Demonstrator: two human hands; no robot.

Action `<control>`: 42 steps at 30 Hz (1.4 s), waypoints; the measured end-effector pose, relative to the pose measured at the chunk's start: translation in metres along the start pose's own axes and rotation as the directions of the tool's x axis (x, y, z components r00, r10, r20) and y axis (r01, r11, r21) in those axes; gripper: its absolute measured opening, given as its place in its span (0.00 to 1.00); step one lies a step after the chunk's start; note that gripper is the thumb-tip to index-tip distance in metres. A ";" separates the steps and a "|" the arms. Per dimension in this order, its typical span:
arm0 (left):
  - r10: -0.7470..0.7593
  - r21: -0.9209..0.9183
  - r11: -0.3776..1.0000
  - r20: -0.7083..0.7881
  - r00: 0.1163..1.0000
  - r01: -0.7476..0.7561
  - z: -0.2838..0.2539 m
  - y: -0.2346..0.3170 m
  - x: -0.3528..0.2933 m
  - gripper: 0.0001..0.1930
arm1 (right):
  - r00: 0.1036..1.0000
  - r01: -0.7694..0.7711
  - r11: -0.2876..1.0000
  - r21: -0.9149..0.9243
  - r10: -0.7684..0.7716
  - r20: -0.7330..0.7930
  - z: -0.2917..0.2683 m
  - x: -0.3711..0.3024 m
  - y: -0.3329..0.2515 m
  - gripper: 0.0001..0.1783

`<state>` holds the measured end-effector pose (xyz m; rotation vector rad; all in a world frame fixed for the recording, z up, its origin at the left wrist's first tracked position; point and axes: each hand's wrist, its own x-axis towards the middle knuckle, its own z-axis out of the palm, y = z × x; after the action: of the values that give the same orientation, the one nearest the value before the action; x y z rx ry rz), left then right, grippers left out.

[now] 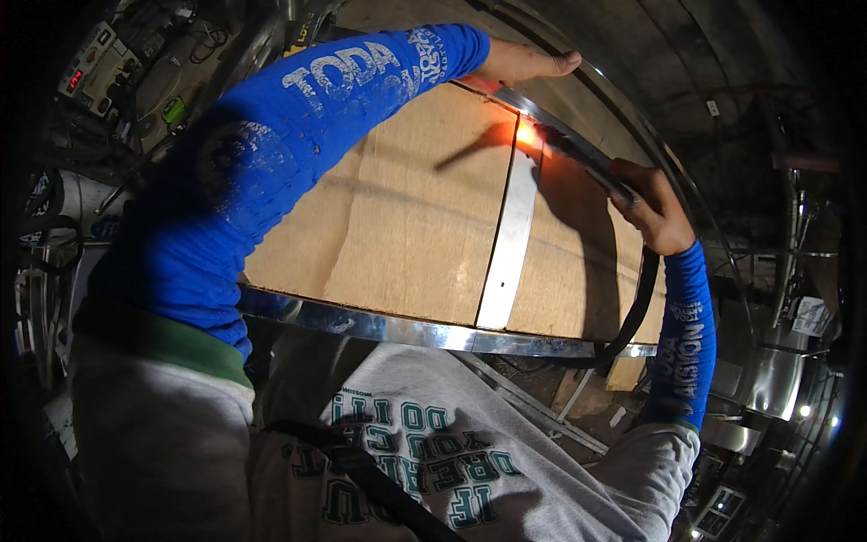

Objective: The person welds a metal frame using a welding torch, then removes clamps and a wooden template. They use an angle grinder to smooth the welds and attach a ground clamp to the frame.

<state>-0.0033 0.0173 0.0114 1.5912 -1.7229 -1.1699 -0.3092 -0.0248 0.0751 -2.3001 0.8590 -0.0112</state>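
A: What is being seen nearest?

B: A grey sweatshirt (542, 488) with green lettering is being worn, with blue sleeves (298, 126) covering the forearms, and a black strap (397, 499) is being carried across its front. Just beyond, the near edge of a wooden panel (406, 217) is being bordered by a shiny metal rim (379, 327).

A: And over the panel?

B: It is being crossed, from near edge to far edge, by a flat, pale metal strip (512, 235). Dark shadows are being cast on the wood at both sides of the strip.

A: How is the right hand being held?

B: The right hand (657, 212) is being wrapped firmly round a long dark tool (587, 155), which is being pointed along the panel's far edge toward the strip. A black hose (647, 289) is being trailed from below that hand to the near rim. An orange glow (527, 135) is being thrown on the strip's far end, beside the tool's tip.

A: The left hand?

B: The left hand (531, 61) is being stretched past the far edge, fingers straight; its underside is being hidden, so whether anything is being gripped cannot be told.

A: Farther off?

B: A red display is being lit on a boxy device (95, 65), well apart at the upper left.
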 end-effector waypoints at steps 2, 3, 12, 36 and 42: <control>0.035 -0.033 0.999 0.061 0.998 -0.033 0.007 -0.015 0.020 0.65 | 0.976 -0.115 0.984 0.135 0.137 -0.167 -0.011 -0.022 0.045 0.27; -0.019 -0.020 1.000 0.073 0.997 0.021 0.002 -0.027 0.033 0.66 | 0.952 -0.182 0.948 0.260 0.236 -0.194 -0.015 -0.023 0.048 0.27; -0.312 -0.113 0.938 0.144 0.939 0.328 0.043 -0.095 0.127 0.58 | 0.705 -0.297 0.924 0.240 0.382 -0.598 -0.090 -0.192 0.176 0.28; -0.105 0.482 0.869 -0.041 0.994 0.112 0.289 0.010 0.243 0.51 | 0.994 0.043 0.878 -0.478 -0.085 -0.066 -0.060 -0.178 0.298 0.29; -0.080 0.490 0.865 -0.073 0.994 0.106 0.296 0.005 0.241 0.50 | 0.996 0.065 0.959 -0.276 -0.081 -0.045 -0.041 -0.154 0.338 0.28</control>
<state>-0.2954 -0.1429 -0.1744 1.9978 -2.0427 -0.7481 -0.6345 -0.1473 -0.0613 -2.6017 0.8479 0.0117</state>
